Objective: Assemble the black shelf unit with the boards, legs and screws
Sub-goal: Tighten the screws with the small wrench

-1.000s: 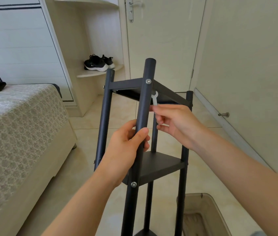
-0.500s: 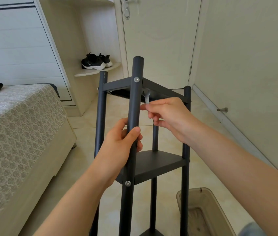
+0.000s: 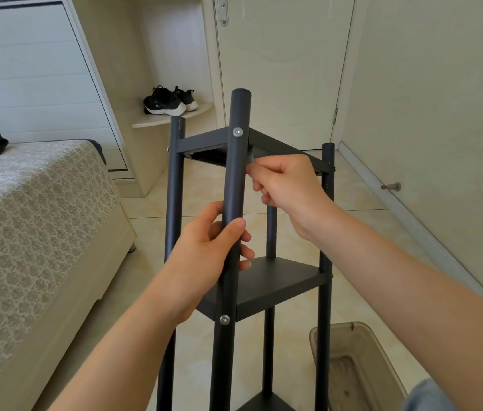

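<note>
Currently the left grip is clasping the upright front leg below the top board. The right grip is pinching a small pale tool (mostly hidden), pointing up behind that leg, nearest the screw.

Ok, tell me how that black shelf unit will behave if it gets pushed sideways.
Probably tippy: the shelf unit is tall and narrow, and the left hand grips a leg. Likely stiff, since screws show at the joints.
</note>
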{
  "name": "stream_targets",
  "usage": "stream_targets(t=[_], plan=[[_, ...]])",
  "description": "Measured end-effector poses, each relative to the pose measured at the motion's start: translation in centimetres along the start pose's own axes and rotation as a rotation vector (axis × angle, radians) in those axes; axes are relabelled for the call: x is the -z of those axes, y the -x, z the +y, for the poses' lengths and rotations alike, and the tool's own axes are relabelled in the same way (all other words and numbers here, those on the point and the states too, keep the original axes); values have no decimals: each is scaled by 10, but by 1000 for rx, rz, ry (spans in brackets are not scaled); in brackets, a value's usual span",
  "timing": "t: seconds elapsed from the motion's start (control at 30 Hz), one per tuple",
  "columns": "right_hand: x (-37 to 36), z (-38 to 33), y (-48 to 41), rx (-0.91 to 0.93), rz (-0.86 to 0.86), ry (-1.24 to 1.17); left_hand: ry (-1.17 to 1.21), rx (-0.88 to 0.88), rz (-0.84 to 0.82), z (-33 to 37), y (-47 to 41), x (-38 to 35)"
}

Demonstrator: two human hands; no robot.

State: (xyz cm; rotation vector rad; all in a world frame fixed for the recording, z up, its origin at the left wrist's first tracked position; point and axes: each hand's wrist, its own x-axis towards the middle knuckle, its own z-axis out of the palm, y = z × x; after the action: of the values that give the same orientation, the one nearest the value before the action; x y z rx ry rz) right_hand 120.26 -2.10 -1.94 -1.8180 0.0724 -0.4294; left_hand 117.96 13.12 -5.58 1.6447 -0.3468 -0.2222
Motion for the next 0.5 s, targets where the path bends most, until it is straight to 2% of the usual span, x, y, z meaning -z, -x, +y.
stream_targets(t=[0.23, 0.5], plan=[[-5, 1, 2, 112, 18, 57, 18, 17, -45, 2, 2, 4], [-28, 15, -2, 202, 155, 0, 51, 16, -93, 5, 5, 6]])
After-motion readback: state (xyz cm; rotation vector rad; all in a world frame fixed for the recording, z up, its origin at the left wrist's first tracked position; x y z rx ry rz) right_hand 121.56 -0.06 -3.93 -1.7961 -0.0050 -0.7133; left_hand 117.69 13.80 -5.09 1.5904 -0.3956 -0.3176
